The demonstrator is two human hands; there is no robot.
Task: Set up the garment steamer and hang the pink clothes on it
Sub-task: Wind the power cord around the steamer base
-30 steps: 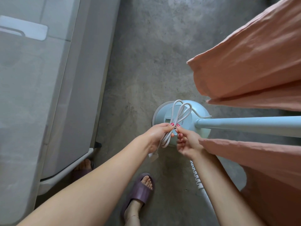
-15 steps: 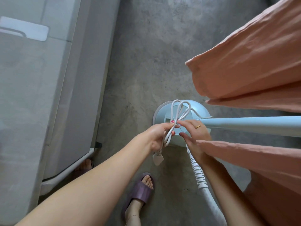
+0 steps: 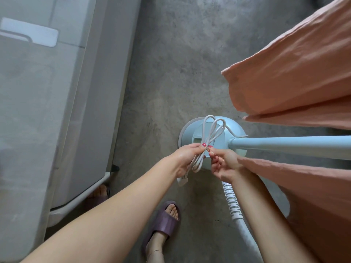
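- Directly below the camera, the left hand (image 3: 185, 158) is closed around a bundled white power cord (image 3: 208, 141), thumb and fingers pinching the looped strands together at their middle.
- Two cord loops fan out above that grip, over the top of the pale blue steamer base (image 3: 224, 133); a shorter loop hangs below the hand, and the plug (image 3: 182, 180) dangles under the wrist.
- Just beside it, the right hand (image 3: 224, 166) has its fingers curled narrowly, the tips pinching at the bundle where the left thumb holds it; whether they grip a strand or a tie I cannot tell.
- A ring shows on one right finger, and the nails are painted red.
- Standing on the grey concrete floor (image 3: 171, 73), the base carries a light blue pole (image 3: 294, 147) that runs off the right edge.
- A white ribbed hose (image 3: 232, 202) leaves the base near the right wrist and runs toward the bottom edge.
- Pink clothes (image 3: 296, 76) hang at the upper right, above the pole, with more of the same cloth (image 3: 313, 196) draped below the pole and against the right forearm.
- A foot in a purple slipper (image 3: 163, 224) stands on the floor between the forearms.
- At the left rises a grey cabinet (image 3: 57, 111) with closed fronts; its contents are hidden.
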